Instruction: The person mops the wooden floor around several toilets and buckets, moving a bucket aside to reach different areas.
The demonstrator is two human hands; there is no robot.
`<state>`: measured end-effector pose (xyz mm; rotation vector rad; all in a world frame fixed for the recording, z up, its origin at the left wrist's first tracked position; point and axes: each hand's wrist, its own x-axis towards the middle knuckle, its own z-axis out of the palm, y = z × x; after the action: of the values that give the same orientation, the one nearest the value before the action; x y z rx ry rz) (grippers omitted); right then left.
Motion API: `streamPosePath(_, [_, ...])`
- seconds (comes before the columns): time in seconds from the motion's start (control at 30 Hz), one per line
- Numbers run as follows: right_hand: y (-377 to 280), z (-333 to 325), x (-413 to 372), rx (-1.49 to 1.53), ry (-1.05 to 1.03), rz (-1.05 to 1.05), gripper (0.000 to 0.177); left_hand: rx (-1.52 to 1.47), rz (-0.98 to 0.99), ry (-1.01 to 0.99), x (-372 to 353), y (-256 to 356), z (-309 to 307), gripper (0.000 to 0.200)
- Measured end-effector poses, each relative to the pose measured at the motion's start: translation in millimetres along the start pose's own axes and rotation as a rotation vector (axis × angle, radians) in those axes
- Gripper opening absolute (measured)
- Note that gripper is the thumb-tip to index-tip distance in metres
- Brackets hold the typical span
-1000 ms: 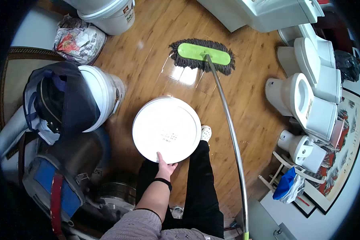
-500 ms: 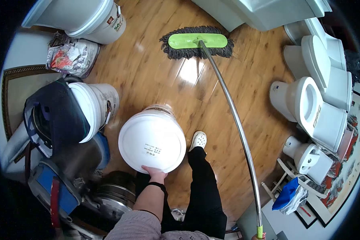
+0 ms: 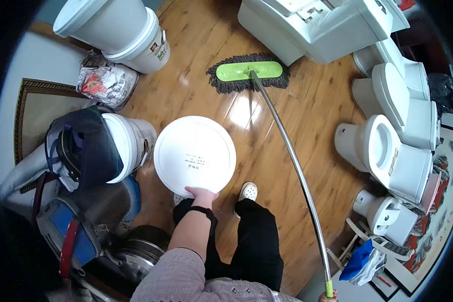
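We have our hands well apart: the left hand [image 3: 202,195] is closed on the near rim of the round white lid [image 3: 194,156], its thumb on top and its other fingers mostly hidden; the right hand [image 3: 328,297], cut by the lower edge of the view, is wrapped round the green end of the mop handle [image 3: 294,166]. The lid sits just ahead of our legs, toward the left side of the wood floor [image 3: 282,136]; what lies beneath it is hidden, so we cannot tell whether weight hangs from that rim.

If it does, our one-sided hold could let it tilt or slip, with the white clog [image 3: 248,191] near enough to be struck; a swing to the left could knock the white bucket [image 3: 123,146] just beside it and upset the dark bag [image 3: 95,151] on top.

With our attention split, the long handle could roll in our right hand and skid the dust mop head [image 3: 249,73] into the white toilet base [image 3: 274,38] by the floor's far edge; the handle also slants across the floor on our right, so a careless step could catch it; the glossy boards might make our footing slide.
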<state>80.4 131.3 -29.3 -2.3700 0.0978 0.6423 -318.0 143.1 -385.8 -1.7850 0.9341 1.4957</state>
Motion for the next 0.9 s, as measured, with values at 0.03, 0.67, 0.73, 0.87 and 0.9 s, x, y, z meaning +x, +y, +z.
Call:
streamPosePath(0.03, [0.2,0.4,1.5,0.001,-0.017,-0.001,0.020,-0.056,0.034,0.069,3.0,-1.1,9.8,0.069])
streamPosePath(0.67, [-116.0,-75.9,-52.7,-0.945,-1.025,-0.405,0.042,1.023,0.082,-0.765,-177.4,-297.7,-45.8,0.070])
streamPosePath(0.73, [-127.7,-95.4,-61.2,-1.002,-1.067,-0.446,0.044,1.346,0.371,-0.649,-221.2,-274.1,-52.6,0.058])
streamPosePath(0.87, [-162.1,-160.0,-78.2,-1.208,-1.015,-0.495,0.043,1.398,0.237,-0.642,-255.3,-275.9,-111.1,0.066])
streamPosePath(0.9, [-167.2,-181.6,-82.0,-1.243,-0.939,-0.522,0.043,1.402,0.203,-0.644,-252.3,-288.4,-130.4,0.070])
